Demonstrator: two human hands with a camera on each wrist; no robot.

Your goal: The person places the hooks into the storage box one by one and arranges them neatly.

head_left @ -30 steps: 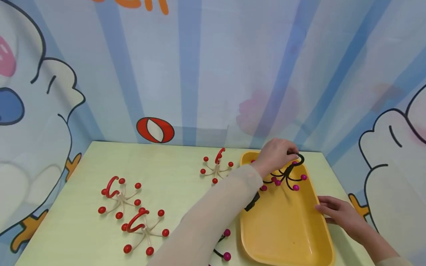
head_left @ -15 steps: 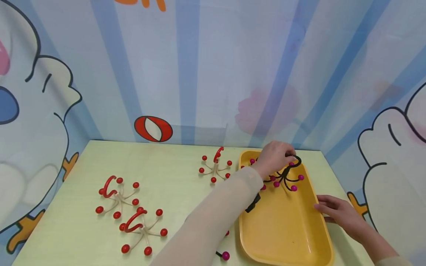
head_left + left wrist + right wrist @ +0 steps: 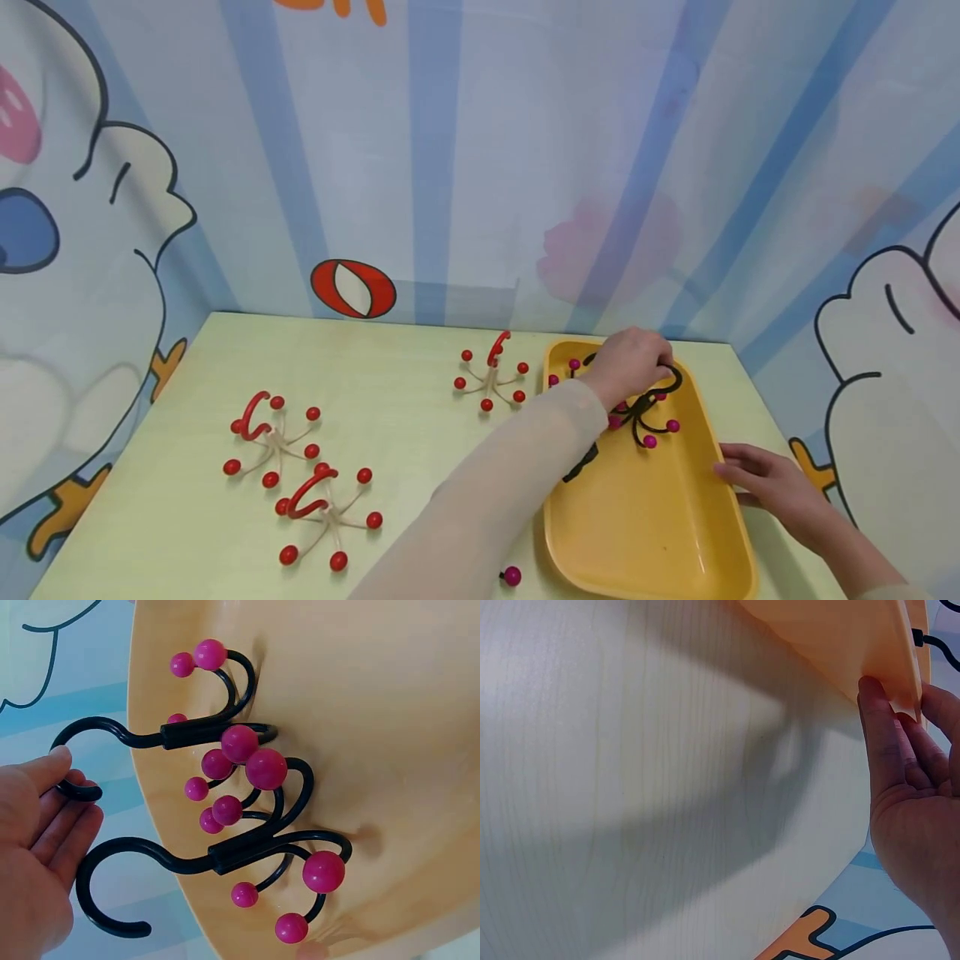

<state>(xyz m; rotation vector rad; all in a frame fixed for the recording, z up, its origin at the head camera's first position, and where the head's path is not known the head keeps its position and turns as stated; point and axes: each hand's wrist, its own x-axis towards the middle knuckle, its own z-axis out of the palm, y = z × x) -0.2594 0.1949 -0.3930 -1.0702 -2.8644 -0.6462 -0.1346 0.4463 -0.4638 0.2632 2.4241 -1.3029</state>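
Black wire hooks tipped with magenta balls [image 3: 643, 408], two of them side by side [image 3: 247, 802], lie at the far end of the shallow yellow plastic tray [image 3: 660, 533] on our pale green tabletop [image 3: 390, 433]. Our left hand [image 3: 628, 362] reaches over them, fingers [image 3: 52, 769] loosely extended and touching the curled hook ends, pinching nothing. Our right hand [image 3: 768, 483] rests against the tray's right rim [image 3: 889, 671], straight fingertips [image 3: 877, 727] pressed to its edge. Three cream wire hooks with red balls [image 3: 270, 437] [image 3: 326, 517] [image 3: 491, 379] sit left of the tray, and one magenta ball [image 3: 512, 575] peeks out near our sleeve.
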